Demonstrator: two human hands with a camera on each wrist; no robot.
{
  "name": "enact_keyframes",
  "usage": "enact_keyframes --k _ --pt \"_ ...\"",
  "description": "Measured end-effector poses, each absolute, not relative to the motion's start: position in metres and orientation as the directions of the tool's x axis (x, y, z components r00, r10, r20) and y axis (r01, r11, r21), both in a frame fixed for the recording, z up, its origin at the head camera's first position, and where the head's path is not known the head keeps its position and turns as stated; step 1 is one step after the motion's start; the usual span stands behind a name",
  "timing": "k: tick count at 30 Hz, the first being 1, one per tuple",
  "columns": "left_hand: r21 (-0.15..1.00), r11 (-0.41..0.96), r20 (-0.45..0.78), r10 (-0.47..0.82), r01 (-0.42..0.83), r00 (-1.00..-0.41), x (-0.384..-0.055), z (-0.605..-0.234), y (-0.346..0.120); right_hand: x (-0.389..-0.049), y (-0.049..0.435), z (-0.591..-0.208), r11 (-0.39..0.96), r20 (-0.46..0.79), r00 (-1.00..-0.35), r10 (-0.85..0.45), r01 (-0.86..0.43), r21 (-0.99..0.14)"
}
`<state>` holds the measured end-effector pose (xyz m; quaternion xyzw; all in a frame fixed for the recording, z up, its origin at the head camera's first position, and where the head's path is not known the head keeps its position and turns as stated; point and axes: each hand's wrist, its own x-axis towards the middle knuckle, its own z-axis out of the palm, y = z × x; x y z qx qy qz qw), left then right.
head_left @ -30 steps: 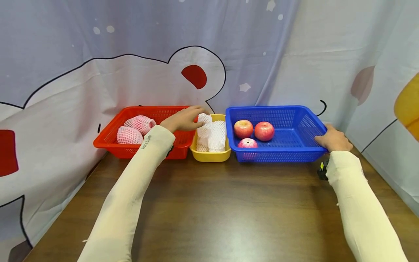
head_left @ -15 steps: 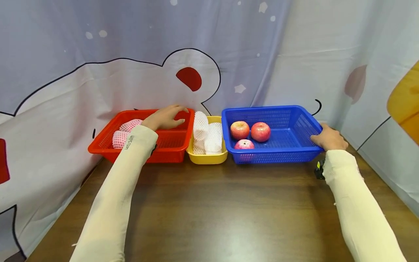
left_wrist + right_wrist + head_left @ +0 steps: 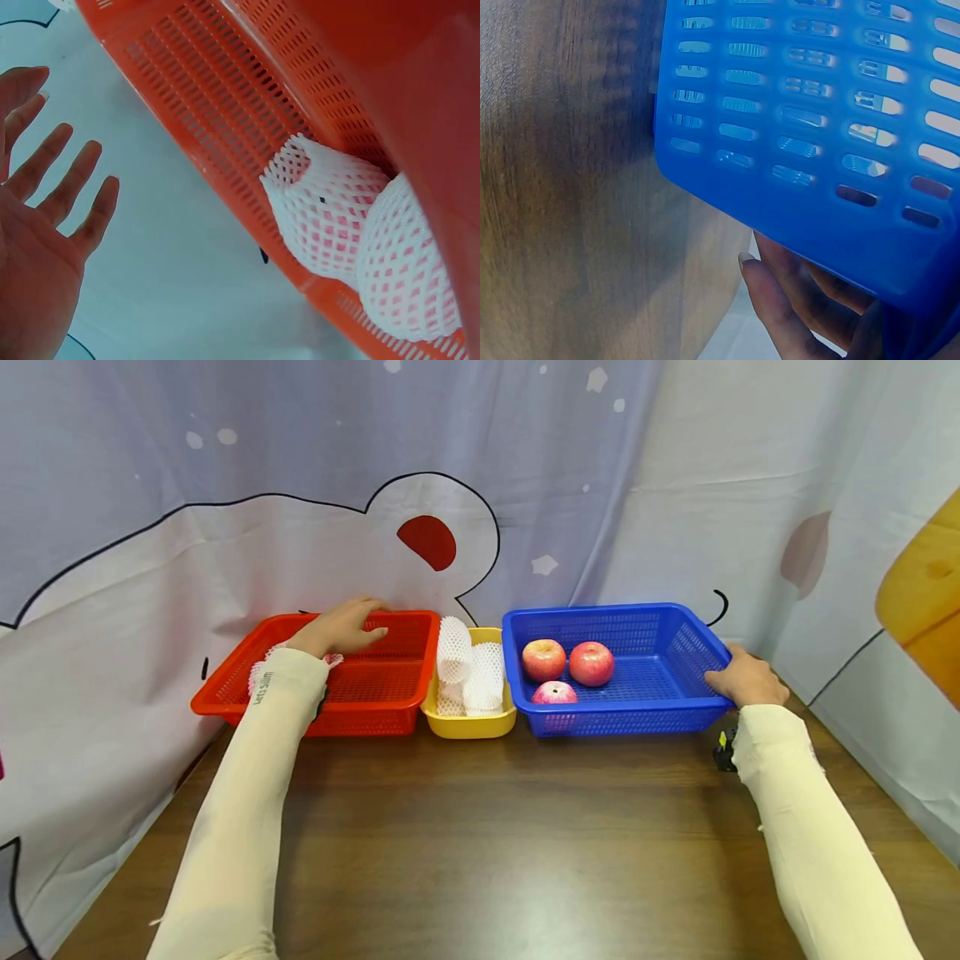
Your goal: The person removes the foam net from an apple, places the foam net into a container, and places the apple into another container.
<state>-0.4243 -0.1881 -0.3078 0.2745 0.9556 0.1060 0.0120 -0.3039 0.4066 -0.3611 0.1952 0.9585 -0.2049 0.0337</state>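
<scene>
In the head view, the relaxed, released left hand and its sleeve mostly hide the net-wrapped fruits inside the red basket at nine o'clock. At three o'clock, the right hand grasps the rim of the blue basket, which partly conceals its fingers. From the near edges, tabletop extends toward six o'clock.

The blue basket held bare apples; the red basket held netted bundles.
Both plastic baskets, slotted in walls and floor, stood upright, the blue at right in the head view. Three apples, mostly red, clustered at its left end. Two rounded bundles sat together in the red one's left part, pink showing through pale mesh.
</scene>
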Motion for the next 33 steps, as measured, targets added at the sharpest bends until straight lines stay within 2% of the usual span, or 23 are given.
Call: enact_keyframes --k 11,20,24,33 --pt "0.273 0.845 0.044 0.466 0.459 -0.884 -0.436 -0.302 -0.208 -0.303 0.405 -0.36 0.834 -0.152 -0.919 0.362 0.393 -0.388" --pt "0.207 0.883 0.106 0.408 0.421 -0.907 -0.434 -0.299 -0.245 -0.305 0.399 -0.36 0.841 -0.141 -0.928 0.346 0.373 -0.392" --pt "0.229 0.89 0.123 0.377 0.396 -0.918 -0.433 -0.302 -0.259 -0.305 0.398 -0.359 0.847 -0.136 -0.929 0.345 0.37 -0.382" --pt "0.223 0.912 0.088 0.333 0.345 -0.939 -0.432 -0.303 -0.271 -0.303 0.398 -0.356 0.856 -0.123 -0.934 0.335 0.356 -0.375"
